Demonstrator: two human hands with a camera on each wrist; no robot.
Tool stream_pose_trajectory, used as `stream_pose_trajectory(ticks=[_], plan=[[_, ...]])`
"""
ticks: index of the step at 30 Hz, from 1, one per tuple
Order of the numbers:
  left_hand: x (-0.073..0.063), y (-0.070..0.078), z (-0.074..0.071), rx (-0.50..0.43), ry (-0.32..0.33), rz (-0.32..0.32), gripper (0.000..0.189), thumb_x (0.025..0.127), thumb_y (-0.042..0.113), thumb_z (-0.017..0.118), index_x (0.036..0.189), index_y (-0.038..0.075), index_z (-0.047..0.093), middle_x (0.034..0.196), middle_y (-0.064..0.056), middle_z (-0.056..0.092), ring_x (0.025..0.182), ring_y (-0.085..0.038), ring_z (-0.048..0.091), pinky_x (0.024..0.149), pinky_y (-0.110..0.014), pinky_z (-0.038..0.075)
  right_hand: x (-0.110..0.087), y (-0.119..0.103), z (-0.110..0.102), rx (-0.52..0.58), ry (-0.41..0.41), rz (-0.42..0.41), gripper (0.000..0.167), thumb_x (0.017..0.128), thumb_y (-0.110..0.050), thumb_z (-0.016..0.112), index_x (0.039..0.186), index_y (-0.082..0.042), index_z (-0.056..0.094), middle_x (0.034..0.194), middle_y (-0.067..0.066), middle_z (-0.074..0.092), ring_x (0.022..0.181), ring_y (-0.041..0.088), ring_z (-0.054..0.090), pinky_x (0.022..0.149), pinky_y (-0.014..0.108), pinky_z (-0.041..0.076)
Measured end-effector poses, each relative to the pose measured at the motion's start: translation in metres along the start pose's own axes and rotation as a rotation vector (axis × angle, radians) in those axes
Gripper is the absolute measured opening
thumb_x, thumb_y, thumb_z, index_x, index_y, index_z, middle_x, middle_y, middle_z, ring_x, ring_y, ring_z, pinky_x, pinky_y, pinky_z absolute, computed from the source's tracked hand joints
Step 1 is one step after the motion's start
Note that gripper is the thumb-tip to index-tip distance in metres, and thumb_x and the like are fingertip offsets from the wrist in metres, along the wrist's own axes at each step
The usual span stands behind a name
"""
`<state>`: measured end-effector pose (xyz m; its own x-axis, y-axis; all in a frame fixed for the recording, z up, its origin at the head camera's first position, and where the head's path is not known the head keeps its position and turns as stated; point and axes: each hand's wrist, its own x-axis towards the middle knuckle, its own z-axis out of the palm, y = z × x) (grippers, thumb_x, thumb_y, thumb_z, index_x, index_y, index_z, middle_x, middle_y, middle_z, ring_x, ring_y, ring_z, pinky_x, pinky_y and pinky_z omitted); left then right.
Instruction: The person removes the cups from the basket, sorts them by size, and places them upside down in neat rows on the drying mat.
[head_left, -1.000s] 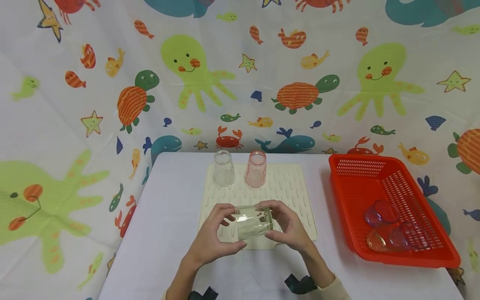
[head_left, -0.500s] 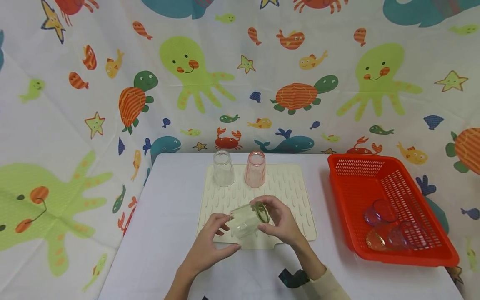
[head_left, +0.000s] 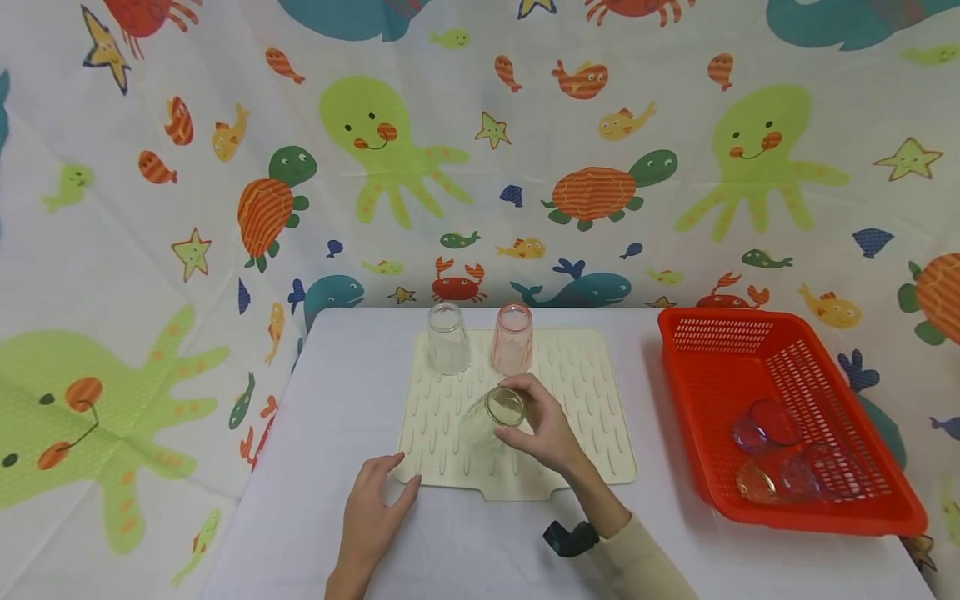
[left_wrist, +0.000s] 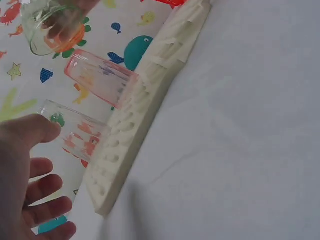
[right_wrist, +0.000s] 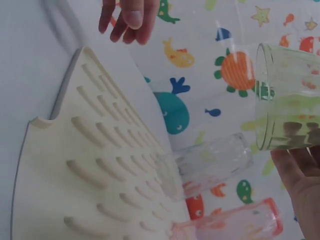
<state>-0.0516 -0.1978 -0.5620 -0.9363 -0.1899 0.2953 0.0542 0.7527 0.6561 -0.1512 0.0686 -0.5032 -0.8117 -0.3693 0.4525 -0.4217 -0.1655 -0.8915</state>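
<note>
A clear, faintly green drinking glass (head_left: pixel 491 417) is in my right hand (head_left: pixel 543 425), gripped near its upper end between thumb and fingers. It leans slightly over the cream ridged drying mat (head_left: pixel 577 417); in the right wrist view the glass (right_wrist: pixel 287 97) appears lifted off the mat, rim towards it. My left hand (head_left: pixel 375 508) holds nothing, its fingers spread and loosely bent by the mat's front left corner. Towards the back of the mat, a clear glass (head_left: pixel 448 340) and a pink glass (head_left: pixel 513 340) stand side by side, bases up.
A red plastic basket (head_left: pixel 678 400) stands on the right of the white table (head_left: pixel 330 375). Inside lie a purple glass (head_left: pixel 765 427), an amber-toned glass (head_left: pixel 757 479) and another purplish glass (head_left: pixel 821 472). A patterned sea-animal curtain (head_left: pixel 442 175) hangs behind and at the left.
My left hand has let go of the green glass and drawn back to the lower left. My right hand has turned the glass from sideways to nearly upright over the mat.
</note>
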Motion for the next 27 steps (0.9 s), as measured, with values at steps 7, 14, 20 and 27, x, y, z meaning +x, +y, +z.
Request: stream_pose_trajectory(ticks=[7, 14, 20, 27], plan=[[-0.006, -0.013, 0.011, 0.029, -0.009, -0.113, 0.049, 0.082, 0.021, 0.083, 0.122, 0.000, 0.066, 0.129, -0.017, 0.063, 0.123, -0.038, 0.061, 0.105, -0.054, 0.052, 0.015, 0.011, 0.010, -0.115, 0.087, 0.062, 0.056, 0.080, 0.004, 0.077, 0.130, 0.001, 0.052, 0.127, 0.020, 0.053, 0.120, 0.016, 0.055, 0.105, 0.019, 0.051], [-0.006, -0.020, 0.020, 0.048, -0.077, -0.192, 0.063, 0.085, 0.029, 0.080, 0.133, -0.005, 0.058, 0.145, -0.025, 0.053, 0.140, -0.044, 0.044, 0.125, -0.059, 0.025, 0.029, 0.027, 0.020, -0.283, 0.135, 0.142, 0.060, 0.079, -0.013, 0.084, 0.131, -0.002, 0.057, 0.126, 0.007, 0.059, 0.121, 0.023, 0.058, 0.109, 0.035, 0.054], [-0.006, -0.024, 0.028, 0.111, -0.129, -0.197, 0.073, 0.086, 0.035, 0.079, 0.139, -0.006, 0.052, 0.150, -0.025, 0.048, 0.146, -0.043, 0.038, 0.126, -0.060, 0.021, 0.040, 0.039, 0.029, -0.388, 0.130, 0.169, 0.061, 0.078, -0.022, 0.086, 0.132, -0.009, 0.060, 0.124, 0.004, 0.061, 0.119, 0.020, 0.059, 0.106, 0.044, 0.055], [-0.006, -0.026, 0.033, 0.139, -0.154, -0.200, 0.076, 0.087, 0.038, 0.078, 0.141, -0.007, 0.050, 0.153, -0.024, 0.045, 0.148, -0.041, 0.034, 0.127, -0.058, 0.019, 0.048, 0.057, 0.038, -0.413, 0.131, 0.219, 0.063, 0.080, -0.026, 0.086, 0.134, -0.007, 0.059, 0.127, 0.006, 0.061, 0.122, 0.024, 0.059, 0.103, 0.046, 0.057]])
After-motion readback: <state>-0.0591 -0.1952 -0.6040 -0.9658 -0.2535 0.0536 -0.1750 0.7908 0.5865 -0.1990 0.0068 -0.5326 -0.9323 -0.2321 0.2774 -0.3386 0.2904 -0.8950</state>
